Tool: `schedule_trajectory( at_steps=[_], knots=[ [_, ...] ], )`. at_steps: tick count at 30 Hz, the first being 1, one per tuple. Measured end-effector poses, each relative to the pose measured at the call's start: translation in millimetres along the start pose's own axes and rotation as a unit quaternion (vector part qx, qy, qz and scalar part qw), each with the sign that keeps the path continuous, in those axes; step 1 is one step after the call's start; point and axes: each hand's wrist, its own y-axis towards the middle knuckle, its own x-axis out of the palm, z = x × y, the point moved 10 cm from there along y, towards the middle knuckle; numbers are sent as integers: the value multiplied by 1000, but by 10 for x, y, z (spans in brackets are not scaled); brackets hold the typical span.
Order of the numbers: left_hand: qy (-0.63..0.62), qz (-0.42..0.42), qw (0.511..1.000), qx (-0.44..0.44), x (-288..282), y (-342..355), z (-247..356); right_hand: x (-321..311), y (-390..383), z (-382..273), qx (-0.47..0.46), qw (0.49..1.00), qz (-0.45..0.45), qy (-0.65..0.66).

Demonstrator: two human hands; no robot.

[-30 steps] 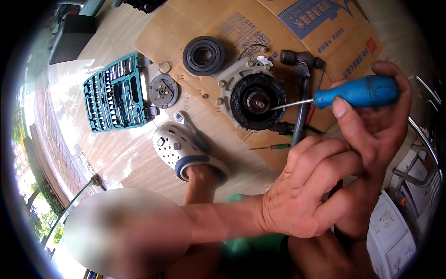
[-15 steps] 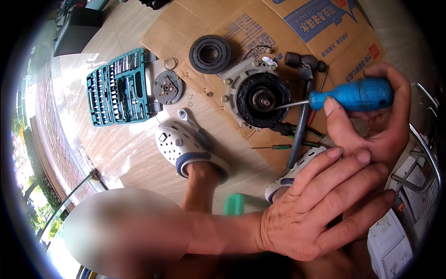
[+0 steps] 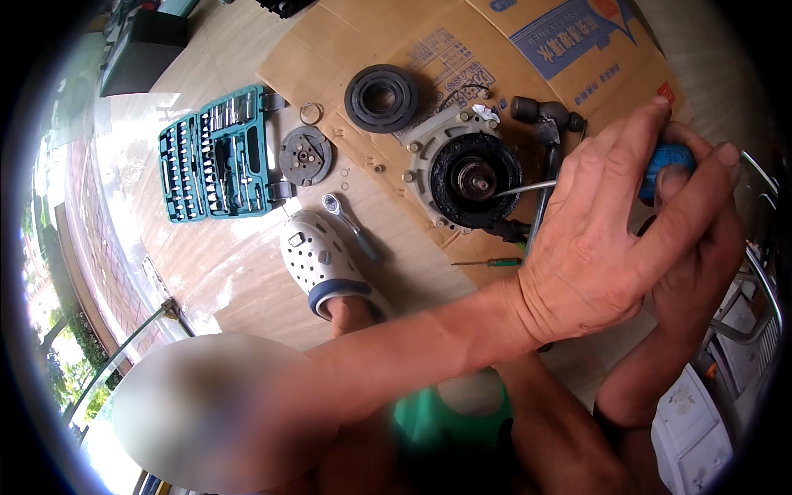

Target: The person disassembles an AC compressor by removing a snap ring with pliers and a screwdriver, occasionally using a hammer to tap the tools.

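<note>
My right hand (image 3: 701,239) is closed round the blue handle of a screwdriver (image 3: 667,158), its thumb against the handle. Over the same handle lies my left hand (image 3: 590,223), back upward, with fingers and thumb on either side and much of the grip hidden. The metal shaft slants left into a round housing (image 3: 433,157), its tip beside the central shaft (image 3: 477,181). Black grease coats the ring (image 3: 437,194) around that opening. A hammer (image 3: 544,124) lies right of the housing, its handle partly behind my left hand.
Flattened cardboard (image 3: 330,49) lies under the housing. Left of it are a black pulley (image 3: 381,99), a metal disc (image 3: 305,155), a ratchet (image 3: 351,227) and an opened teal socket set (image 3: 216,157). A small green-handled screwdriver (image 3: 503,262) lies nearby. My left shoe (image 3: 318,256) stands close.
My left hand has risen from my right wrist area onto the screwdriver handle, now covering much of it. The screwdriver tip stays inside the housing. The whole view has shifted slightly.
</note>
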Motion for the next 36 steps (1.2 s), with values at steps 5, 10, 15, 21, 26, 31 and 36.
schedule_trajectory(
  at_steps=[5, 10, 15, 21, 26, 31, 36],
  knots=[
    [-9, -44, 991, -127, 26, 112, -185, -172, -60, 185, 87, 996, 9, 32],
    [39, -86, 983, -161, 85, 159, -351, -153, -41, 424, 187, 982, 29, 21],
    [104, -109, 982, -116, 139, 163, -319, 350, -283, 983, 300, 814, 268, 419],
    [121, -120, 978, -118, 185, 161, -348, 962, -334, 1475, 395, 766, 213, 460],
    [110, -82, 987, -89, 155, 180, -312, 1064, -368, 1700, 425, 775, 172, 435],
    [113, -79, 987, -82, 152, 162, -302, 1161, -399, 1838, 446, 787, 133, 406],
    [97, -60, 989, -89, 127, 138, -339, 1062, -389, 1914, 447, 812, 105, 361]
  ],
)
